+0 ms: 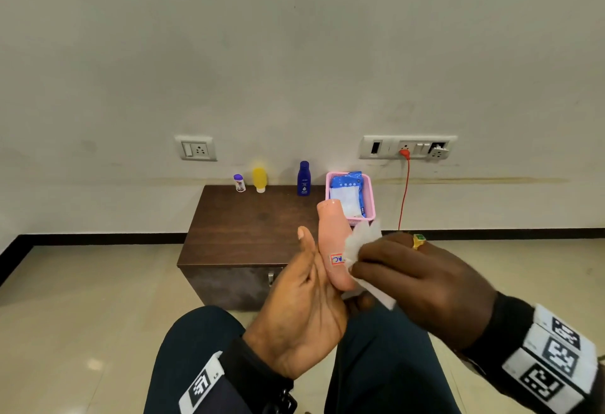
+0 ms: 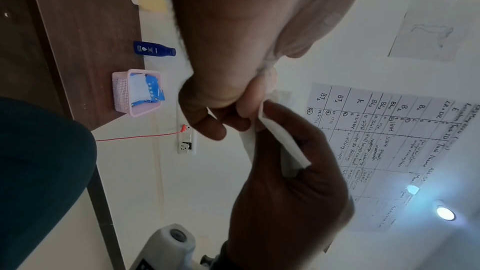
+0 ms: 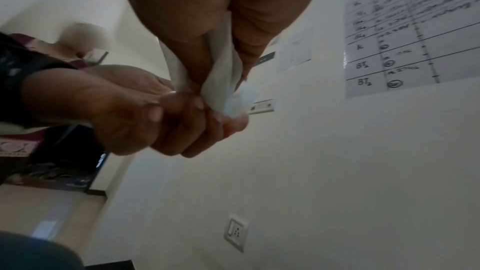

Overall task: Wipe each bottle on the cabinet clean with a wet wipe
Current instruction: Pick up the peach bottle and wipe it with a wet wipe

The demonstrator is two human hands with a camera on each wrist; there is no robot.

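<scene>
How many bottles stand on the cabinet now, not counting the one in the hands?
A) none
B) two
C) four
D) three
D: the head view shows three upright at the back of the cabinet: a small white bottle, a yellow bottle and a blue bottle; the left hand holds the pink bottle.

Four bottles (image 1: 334, 243), one wipe (image 1: 361, 245), one basket (image 1: 368, 197), one wipe pack (image 1: 348, 181), two hands (image 1: 304, 309).
</scene>
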